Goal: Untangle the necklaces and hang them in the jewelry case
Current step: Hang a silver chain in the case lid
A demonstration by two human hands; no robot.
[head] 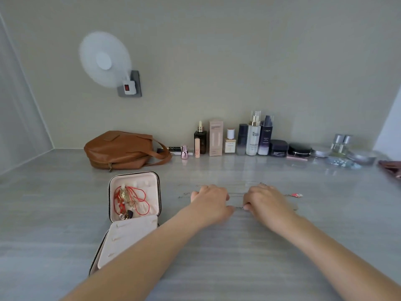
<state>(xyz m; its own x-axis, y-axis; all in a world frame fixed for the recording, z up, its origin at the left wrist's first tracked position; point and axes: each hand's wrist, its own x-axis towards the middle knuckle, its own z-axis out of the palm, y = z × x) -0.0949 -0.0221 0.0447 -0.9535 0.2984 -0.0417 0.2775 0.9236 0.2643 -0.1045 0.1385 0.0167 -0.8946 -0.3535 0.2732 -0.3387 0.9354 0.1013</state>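
An open pink jewelry case (154, 193) lies on the grey table at the left, its lid flat with red cord necklaces (138, 199) hanging in it. To its right, thin silver necklaces (237, 207) lie spread across the table; one carries a small red pendant (296, 195). My left hand (211, 203) and my right hand (265, 202) rest palm down over the chains, fingertips close together. Both pinch a silver chain between them. The chains under my hands are hidden.
A brown leather bag (121, 149) lies behind the case. Several cosmetic bottles and jars (253, 137) line the back wall. A white fan (105, 59) hangs on the wall. A dark red item (390, 167) sits at the right edge.
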